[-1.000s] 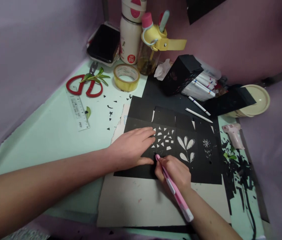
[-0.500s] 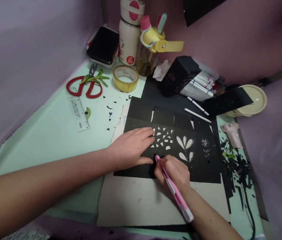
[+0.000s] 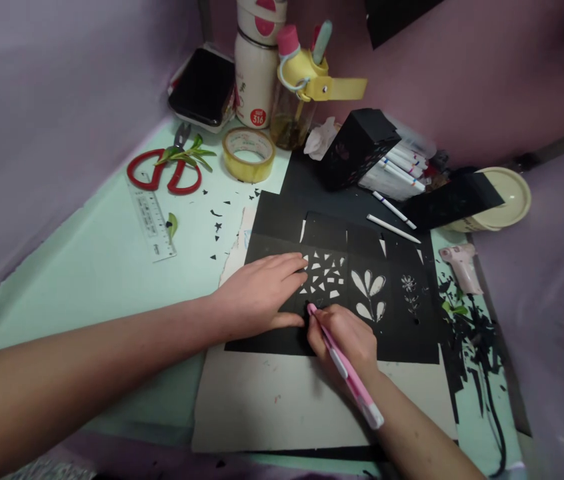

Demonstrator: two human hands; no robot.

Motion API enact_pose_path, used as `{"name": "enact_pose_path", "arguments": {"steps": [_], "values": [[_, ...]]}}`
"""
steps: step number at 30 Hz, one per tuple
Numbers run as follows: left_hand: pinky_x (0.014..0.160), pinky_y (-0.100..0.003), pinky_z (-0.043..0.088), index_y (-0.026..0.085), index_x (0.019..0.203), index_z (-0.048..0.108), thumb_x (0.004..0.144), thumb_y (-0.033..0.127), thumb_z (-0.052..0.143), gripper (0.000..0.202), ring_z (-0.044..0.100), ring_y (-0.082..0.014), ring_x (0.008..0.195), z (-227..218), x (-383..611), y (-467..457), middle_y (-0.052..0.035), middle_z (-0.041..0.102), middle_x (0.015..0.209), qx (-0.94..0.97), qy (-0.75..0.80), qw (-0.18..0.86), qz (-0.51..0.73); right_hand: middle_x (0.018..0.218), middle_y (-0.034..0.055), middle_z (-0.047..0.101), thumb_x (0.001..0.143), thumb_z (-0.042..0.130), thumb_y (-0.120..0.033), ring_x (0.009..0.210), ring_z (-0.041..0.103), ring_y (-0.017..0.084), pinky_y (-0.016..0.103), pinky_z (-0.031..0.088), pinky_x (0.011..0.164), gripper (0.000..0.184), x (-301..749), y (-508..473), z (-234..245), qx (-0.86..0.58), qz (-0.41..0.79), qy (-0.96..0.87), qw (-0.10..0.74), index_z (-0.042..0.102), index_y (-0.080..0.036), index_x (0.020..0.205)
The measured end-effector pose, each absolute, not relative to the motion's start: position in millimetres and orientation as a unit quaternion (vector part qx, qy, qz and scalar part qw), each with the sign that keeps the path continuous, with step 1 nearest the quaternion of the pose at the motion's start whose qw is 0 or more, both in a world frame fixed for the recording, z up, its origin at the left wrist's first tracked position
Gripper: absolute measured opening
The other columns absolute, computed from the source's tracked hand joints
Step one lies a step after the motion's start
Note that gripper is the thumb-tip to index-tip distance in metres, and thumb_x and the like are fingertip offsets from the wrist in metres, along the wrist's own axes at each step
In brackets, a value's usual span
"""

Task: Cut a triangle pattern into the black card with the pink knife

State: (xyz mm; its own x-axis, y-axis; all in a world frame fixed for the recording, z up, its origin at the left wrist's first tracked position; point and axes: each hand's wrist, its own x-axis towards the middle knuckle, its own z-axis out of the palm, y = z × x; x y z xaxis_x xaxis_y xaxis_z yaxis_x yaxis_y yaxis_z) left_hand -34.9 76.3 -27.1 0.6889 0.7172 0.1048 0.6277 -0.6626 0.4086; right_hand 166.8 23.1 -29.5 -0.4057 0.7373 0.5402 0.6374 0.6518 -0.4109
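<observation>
My right hand is closed around a slim pink-and-white craft knife. The knife's tip end rests at the black card, just below a patch of small cut-out shapes; the blade itself is too small to make out. My left hand lies flat on the card's left part, fingers stretched out, with the thumb close to the knife tip. Cut through the card are a leaf-spray pattern and, further right, a finer flower pattern. Under the card lies a pale backing board.
Red-handled scissors, a clear ruler and a tape roll lie at the left. Behind stand bottles and a black paper box. Black scraps and a pink glue gun are at the right.
The view has shifted slightly. My right hand and the knife stay at nearly the same spot on the card, and my left hand has not visibly moved on it.
</observation>
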Motion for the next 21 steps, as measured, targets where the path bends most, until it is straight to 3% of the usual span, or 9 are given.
{"name": "enact_pose_path", "arguments": {"steps": [6, 12, 17, 21], "values": [[0.114, -0.042, 0.037, 0.012, 0.13, 0.056, 0.083, 0.055, 0.07, 0.066, 0.04, -0.0296, 0.14, -26, -34, 77, -0.0152, 0.048, 0.147, 0.902, 0.372, 0.177, 0.13, 0.061, -0.0019, 0.058, 0.083, 0.057, -0.001, 0.052, 0.054, 0.011, 0.025, 0.047, 0.051, 0.025, 166, 21, -27, -0.405, 0.1, -0.831, 0.369, 0.05, -0.022, 0.073], [0.113, -0.044, 0.038, 0.01, 0.13, 0.056, 0.083, 0.058, 0.069, 0.068, 0.04, -0.031, 0.14, -26, -34, 77, -0.0162, 0.049, 0.146, 0.901, 0.372, 0.18, 0.128, 0.078, 0.0016, 0.068, 0.085, 0.064, -0.01, 0.069, 0.064, 0.015, 0.028, 0.053, 0.06, 0.014, 175, 29, -18, -0.496, 0.231, -0.692, 0.471, 0.065, -0.023, 0.09], [0.113, -0.045, 0.037, 0.01, 0.13, 0.056, 0.083, 0.058, 0.068, 0.068, 0.039, -0.0318, 0.141, -25, -34, 77, -0.0164, 0.048, 0.147, 0.9, 0.373, 0.187, 0.129, 0.093, 0.0049, 0.072, 0.084, 0.068, -0.018, 0.087, 0.067, 0.02, 0.035, 0.055, 0.077, 0.013, 190, 43, -11, -0.496, 0.338, -0.677, 0.427, 0.071, -0.023, 0.096], [0.113, -0.044, 0.038, 0.011, 0.13, 0.056, 0.082, 0.058, 0.069, 0.069, 0.04, -0.0316, 0.14, -24, -34, 77, -0.016, 0.048, 0.147, 0.901, 0.373, 0.183, 0.121, 0.082, 0.0022, 0.071, 0.084, 0.067, -0.02, 0.075, 0.065, 0.017, 0.028, 0.053, 0.065, 0.006, 196, 45, -8, -0.517, 0.372, -0.656, 0.404, 0.071, -0.022, 0.087]]}}
